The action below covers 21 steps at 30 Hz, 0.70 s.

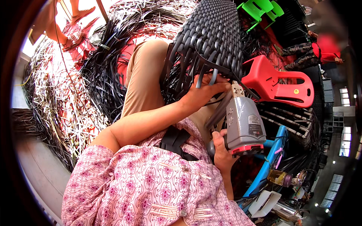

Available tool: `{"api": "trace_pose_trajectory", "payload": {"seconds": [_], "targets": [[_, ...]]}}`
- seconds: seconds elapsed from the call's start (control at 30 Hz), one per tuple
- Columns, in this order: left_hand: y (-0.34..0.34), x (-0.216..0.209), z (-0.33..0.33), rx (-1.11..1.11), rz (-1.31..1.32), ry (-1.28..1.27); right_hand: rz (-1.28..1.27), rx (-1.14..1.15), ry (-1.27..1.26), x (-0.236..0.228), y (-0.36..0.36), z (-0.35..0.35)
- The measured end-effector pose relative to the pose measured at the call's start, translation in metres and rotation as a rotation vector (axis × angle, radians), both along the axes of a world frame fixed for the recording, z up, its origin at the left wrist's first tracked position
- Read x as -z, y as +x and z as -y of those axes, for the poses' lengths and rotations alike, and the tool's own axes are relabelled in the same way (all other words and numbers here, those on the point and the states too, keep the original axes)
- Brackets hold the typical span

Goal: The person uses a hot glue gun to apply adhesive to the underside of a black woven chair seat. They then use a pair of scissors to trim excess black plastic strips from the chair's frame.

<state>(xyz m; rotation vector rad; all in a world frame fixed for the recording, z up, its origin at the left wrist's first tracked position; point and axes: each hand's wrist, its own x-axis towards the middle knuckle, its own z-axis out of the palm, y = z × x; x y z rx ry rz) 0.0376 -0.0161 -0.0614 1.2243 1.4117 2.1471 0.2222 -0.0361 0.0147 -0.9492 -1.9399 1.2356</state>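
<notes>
A dark grey woven wicker piece stands between my legs, with loose strips hanging along its near edge. My left hand is at that edge, fingers closed and pinching a flat plastic strip close to the frame. My right hand is wrapped around the handle of a grey-and-red power staple gun. The tool's metal nose points up at the wicker edge, just right of my left fingertips. Whether the nose touches the frame I cannot tell. Part of the right hand is hidden behind the tool.
Heaps of loose black and pale strips cover the floor at left. A red plastic chair lies tipped at right, near a blue frame and a jar of yellow liquid. Green chairs and another person are beyond. Another person's bare feet show at upper left.
</notes>
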Motion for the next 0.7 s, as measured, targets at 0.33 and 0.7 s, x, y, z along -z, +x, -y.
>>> {"api": "trace_pose_trajectory", "payload": {"seconds": [0.33, 0.7], "targets": [[-0.002, -0.014, -0.001, 0.213, 0.555, 0.015, -0.019, 0.010, 0.063, 0.007, -0.001, 0.001], [-0.004, -0.007, -0.004, 0.233, 0.549, -0.062, 0.027, 0.025, 0.063, 0.011, -0.001, 0.004]]}}
